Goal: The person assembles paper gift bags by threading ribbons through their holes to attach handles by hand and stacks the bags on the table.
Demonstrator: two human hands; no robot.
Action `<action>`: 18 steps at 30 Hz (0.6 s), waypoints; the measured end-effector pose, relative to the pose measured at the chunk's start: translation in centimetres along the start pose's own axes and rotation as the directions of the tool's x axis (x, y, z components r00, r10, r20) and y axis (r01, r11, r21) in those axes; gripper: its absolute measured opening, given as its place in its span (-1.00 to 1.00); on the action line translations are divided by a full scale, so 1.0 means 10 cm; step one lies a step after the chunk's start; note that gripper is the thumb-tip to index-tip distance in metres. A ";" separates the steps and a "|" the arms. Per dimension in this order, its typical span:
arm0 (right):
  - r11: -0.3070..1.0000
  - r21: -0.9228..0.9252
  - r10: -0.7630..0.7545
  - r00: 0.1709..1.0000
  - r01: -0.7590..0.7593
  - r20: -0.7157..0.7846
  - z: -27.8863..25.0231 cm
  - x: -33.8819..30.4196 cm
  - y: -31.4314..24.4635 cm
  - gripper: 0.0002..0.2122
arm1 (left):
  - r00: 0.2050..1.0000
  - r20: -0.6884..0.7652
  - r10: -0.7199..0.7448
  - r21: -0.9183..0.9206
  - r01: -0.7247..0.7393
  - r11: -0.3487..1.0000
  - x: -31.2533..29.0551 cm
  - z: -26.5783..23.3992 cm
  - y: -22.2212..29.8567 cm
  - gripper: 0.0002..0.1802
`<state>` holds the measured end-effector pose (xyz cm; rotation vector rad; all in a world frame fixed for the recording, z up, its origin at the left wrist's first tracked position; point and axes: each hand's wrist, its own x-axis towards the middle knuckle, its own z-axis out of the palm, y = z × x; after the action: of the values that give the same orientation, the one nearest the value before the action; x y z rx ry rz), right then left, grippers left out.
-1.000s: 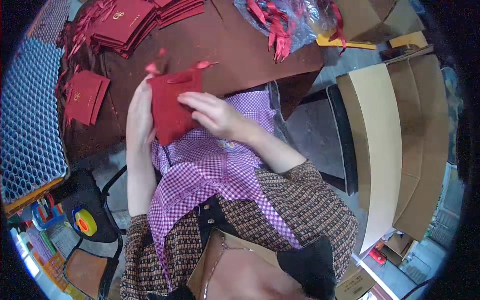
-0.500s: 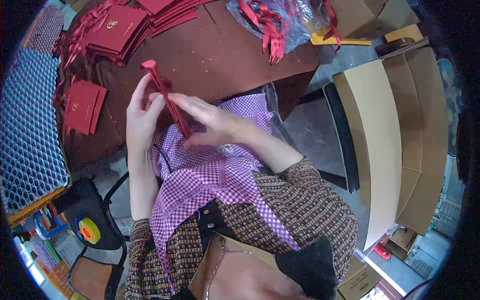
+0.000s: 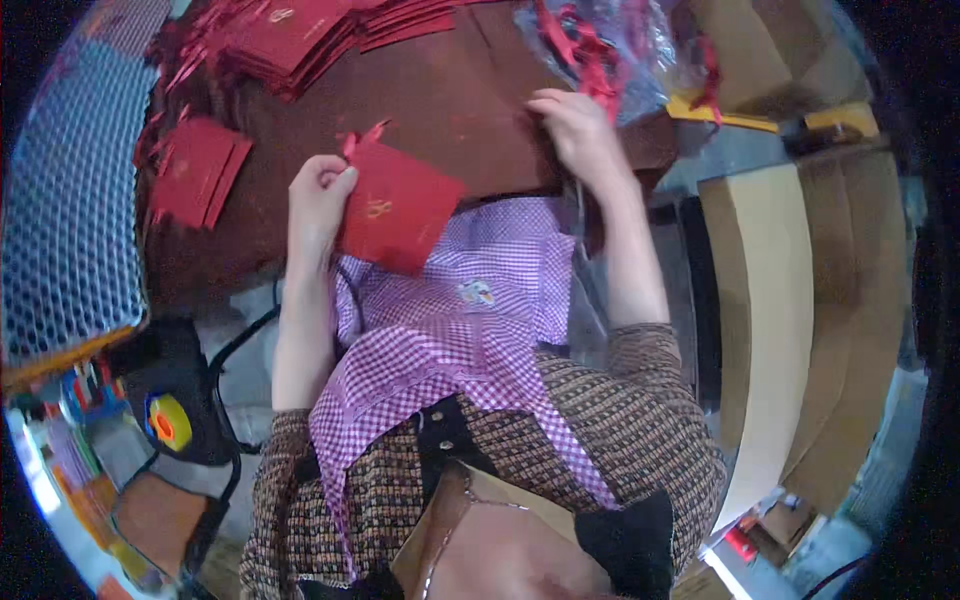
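Note:
My left hand (image 3: 322,195) pinches a square red card (image 3: 400,208) by its upper left edge, with thumb and fingers closed on it. A gold emblem marks the card's face, and a red ribbon (image 3: 366,140) sticks up at its top corner. The card hangs tilted in front of my checked apron (image 3: 500,245). Off to the right, my right hand (image 3: 575,135) is over the table, its fingers loosely stretched and apart from the card; I see nothing in them. Just beyond it lie red ribbons (image 3: 596,72) in a clear plastic bag (image 3: 648,70).
On the brown-covered table (image 3: 440,110), a small stack of red cards (image 3: 195,172) lies at left, with larger card piles (image 3: 290,40) behind. A blue-patterned padded surface (image 3: 75,200) borders the left. Open cardboard boxes (image 3: 770,310) stand at right. Yellow tape (image 3: 168,422) sits lower left.
My right hand has let go of the card and moved right toward the bagged ribbons. The card, seen edge-on before, now shows its face in my left hand. The whole view has shifted slightly.

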<state>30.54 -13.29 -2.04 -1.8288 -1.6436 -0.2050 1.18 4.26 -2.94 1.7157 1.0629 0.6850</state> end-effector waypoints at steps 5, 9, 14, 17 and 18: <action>0.946 -0.324 0.069 0.979 -0.002 0.193 -0.09 -0.02 0.48 -0.75 | 0.997 0.033 -0.064 -0.032 0.065 0.997 0.03 -0.05 -0.02 -0.74; 0.967 -0.237 0.134 0.978 -0.093 0.161 -0.05 -0.04 0.57 -0.77 | 0.986 0.118 -0.116 -0.100 0.128 0.987 -0.01 -0.16 0.03 -0.69; 0.982 -0.173 0.100 0.989 -0.081 0.107 -0.04 -0.03 0.67 -0.79 | 0.968 0.245 -0.061 -0.213 0.115 0.970 -0.06 -0.24 -0.08 -0.54; 0.963 -0.254 0.129 0.979 -0.086 0.157 -0.03 0.05 0.60 -0.84 | 0.950 0.313 -0.014 -0.104 0.049 0.993 -0.09 -0.30 -0.10 -0.49; 0.963 -0.259 0.124 0.979 -0.079 0.161 -0.03 0.05 0.63 -0.84 | 0.951 0.310 -0.013 -0.112 0.050 0.992 -0.09 -0.30 -0.08 -0.49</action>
<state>36.59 -12.97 -3.87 -2.1718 -1.6995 -0.2202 -2.02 4.87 -2.56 1.6352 0.8119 0.4309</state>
